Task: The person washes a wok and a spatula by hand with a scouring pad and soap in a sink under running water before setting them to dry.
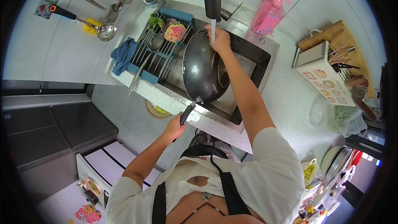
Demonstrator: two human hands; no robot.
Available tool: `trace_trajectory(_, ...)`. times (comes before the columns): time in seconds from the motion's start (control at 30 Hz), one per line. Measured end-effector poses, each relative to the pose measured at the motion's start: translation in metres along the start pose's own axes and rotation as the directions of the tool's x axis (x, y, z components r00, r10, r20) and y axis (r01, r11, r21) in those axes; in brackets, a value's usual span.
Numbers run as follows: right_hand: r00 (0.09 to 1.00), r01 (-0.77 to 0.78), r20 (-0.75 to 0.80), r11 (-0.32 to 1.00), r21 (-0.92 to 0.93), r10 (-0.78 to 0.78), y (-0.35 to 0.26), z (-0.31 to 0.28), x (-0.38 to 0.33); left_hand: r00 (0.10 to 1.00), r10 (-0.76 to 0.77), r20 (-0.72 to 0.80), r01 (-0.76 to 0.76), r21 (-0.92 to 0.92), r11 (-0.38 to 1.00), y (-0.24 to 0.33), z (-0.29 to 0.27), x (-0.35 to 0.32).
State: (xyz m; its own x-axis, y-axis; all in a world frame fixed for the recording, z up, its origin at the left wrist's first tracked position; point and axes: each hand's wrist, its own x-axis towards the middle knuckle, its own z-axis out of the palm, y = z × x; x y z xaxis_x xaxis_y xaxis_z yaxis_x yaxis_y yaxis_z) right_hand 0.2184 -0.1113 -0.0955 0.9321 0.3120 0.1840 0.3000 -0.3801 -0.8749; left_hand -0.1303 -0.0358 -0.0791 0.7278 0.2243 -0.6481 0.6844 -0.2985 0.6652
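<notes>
A black wok is tilted on its side over the sink, its dark outer surface wet and shiny. My left hand is closed around the black wok handle, just off the counter's front edge. At the wok's far rim, my right hand has its fingers curled in. Whatever they grip is hidden behind the faucet stream and the hand itself. Right above that hand hangs the black faucet, with a pale streak running down from its end.
A rack over the sink's left side holds a ladle, a colourful sponge and greens. Beside it lies a blue cloth. A pink soap bottle stands behind; a chopstick holder is at right.
</notes>
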Motion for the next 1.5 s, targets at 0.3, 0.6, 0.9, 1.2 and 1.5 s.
trace_trajectory(0.3, 0.982, 0.060, -0.184, 0.985, 0.159, -0.031, 0.005, 0.001, -0.048, 0.998, -0.055, 0.037, 0.057, -0.058, 0.997, 0.006, 0.000, -0.001)
trace_trajectory(0.6, 0.952, 0.230, -0.233, 0.966, 0.116, -0.198, -0.023, 0.001, -0.084, 0.996, -0.029, 0.079, 0.041, -0.143, 0.989, 0.003, -0.001, 0.000)
trace_trajectory(0.9, 0.975, 0.155, -0.187, 0.967, 0.200, -0.118, -0.015, -0.002, -0.088, 0.996, -0.036, 0.081, 0.048, -0.143, 0.989, 0.000, -0.003, 0.001)
trace_trajectory(1.2, 0.938, 0.345, -0.101, 0.926, 0.150, -0.333, -0.029, 0.009, -0.101, 0.994, -0.008, 0.109, 0.025, -0.156, 0.987, -0.009, -0.004, 0.006)
trace_trajectory(1.5, 0.770, 0.578, 0.300, 0.815, 0.044, -0.562, -0.049, 0.024, -0.031, 0.995, -0.057, 0.076, 0.065, -0.102, 0.993, -0.003, -0.002, 0.002)
